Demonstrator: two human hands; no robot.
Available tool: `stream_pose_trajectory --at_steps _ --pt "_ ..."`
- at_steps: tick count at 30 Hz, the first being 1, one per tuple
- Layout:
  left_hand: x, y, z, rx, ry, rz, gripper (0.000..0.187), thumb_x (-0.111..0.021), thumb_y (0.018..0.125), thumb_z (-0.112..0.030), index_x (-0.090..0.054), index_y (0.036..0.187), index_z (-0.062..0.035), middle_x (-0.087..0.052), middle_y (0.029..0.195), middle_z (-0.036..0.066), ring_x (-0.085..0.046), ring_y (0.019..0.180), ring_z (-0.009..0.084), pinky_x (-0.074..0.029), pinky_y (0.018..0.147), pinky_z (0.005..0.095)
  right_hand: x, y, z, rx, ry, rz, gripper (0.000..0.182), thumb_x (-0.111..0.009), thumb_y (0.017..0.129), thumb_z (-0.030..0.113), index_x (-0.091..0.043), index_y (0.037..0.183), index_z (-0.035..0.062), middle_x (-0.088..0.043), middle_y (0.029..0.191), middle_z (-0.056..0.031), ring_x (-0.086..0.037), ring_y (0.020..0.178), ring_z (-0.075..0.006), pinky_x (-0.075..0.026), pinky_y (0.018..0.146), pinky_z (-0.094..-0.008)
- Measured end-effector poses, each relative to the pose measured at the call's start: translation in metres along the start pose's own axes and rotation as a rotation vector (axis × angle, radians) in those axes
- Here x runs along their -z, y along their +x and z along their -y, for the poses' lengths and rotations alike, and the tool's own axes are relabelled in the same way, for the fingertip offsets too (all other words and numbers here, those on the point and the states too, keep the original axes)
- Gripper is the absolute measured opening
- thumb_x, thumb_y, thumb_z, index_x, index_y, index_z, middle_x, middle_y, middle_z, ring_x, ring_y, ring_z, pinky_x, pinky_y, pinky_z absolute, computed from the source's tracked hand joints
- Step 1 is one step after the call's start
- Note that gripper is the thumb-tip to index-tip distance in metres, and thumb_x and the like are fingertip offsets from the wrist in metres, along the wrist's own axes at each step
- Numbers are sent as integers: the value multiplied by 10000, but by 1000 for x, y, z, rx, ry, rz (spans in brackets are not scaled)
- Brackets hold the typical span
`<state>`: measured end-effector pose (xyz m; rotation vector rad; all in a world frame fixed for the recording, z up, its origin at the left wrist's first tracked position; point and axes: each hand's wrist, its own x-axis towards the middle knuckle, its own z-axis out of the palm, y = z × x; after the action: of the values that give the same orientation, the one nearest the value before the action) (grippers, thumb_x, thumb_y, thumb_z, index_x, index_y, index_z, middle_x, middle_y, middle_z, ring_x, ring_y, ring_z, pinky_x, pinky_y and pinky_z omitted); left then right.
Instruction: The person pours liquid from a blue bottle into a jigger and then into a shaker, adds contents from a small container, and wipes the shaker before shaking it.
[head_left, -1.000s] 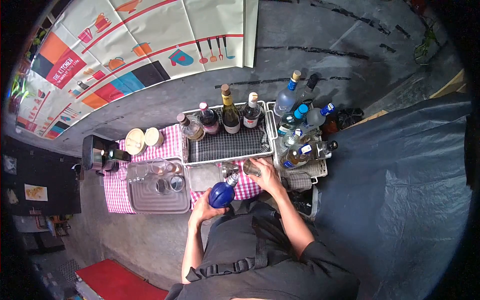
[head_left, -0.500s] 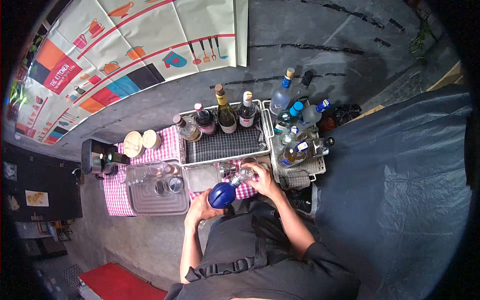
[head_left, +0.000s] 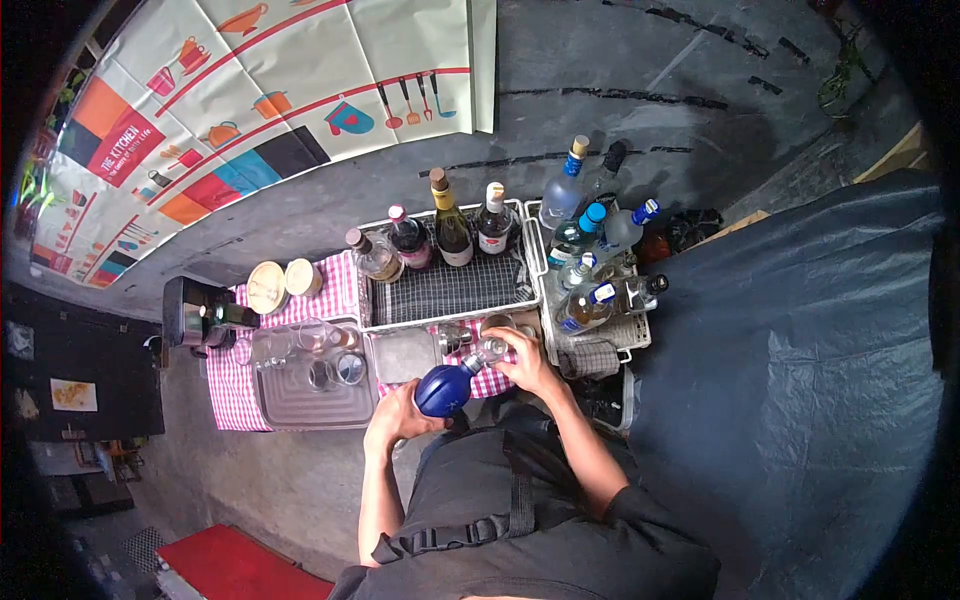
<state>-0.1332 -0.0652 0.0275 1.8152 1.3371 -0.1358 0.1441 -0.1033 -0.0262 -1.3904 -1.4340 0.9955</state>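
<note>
My left hand is wrapped round a round dark blue bottle, which is tilted with its neck up and to the right. The neck meets a small clear glass that my right hand grips by its side. Whether liquid runs between them is too small to tell. Just behind the glass, a metal jigger or shaker part stands on the pink checked cloth. A grey flat tray lies left of it.
A clear tray with several glasses is on the left, with two round tubs and a black machine behind. White baskets hold several bottles. A dark sheet hangs at the right.
The blue bottle has tilted slightly in my left hand, and its neck has shifted a little. The glass in my right hand has moved very slightly.
</note>
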Motion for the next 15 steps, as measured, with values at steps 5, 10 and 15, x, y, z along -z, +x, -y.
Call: stream_pose_trajectory --at_steps 5,10,15 --pt "4 0 -4 17 30 31 795 -921 539 -445 -695 1166 -11 -750 1065 221 -731 1027 355 -568 932 448 0 -1 -4 27 15 6 525 -726 742 -44 -654 1259 9 -688 1253 -165 -657 1201 -309 -505 1047 -388" --pt "6 0 -7 40 51 56 758 -924 536 -432 -710 1125 -6 -750 1056 229 -734 1015 356 -570 926 450 -1 -1 -7 16 -4 17 524 -698 739 -78 -659 1255 5 -690 1250 -168 -661 1199 -303 -514 1040 -380" --pt "9 -1 -10 44 51 51 751 -924 535 -420 -714 1124 -4 -752 1053 229 -738 1009 352 -571 926 446 -2 -2 -8 7 -7 14 521 -700 740 -83 -663 1252 7 -697 1240 -167 -670 1186 -297 -525 1024 -378"
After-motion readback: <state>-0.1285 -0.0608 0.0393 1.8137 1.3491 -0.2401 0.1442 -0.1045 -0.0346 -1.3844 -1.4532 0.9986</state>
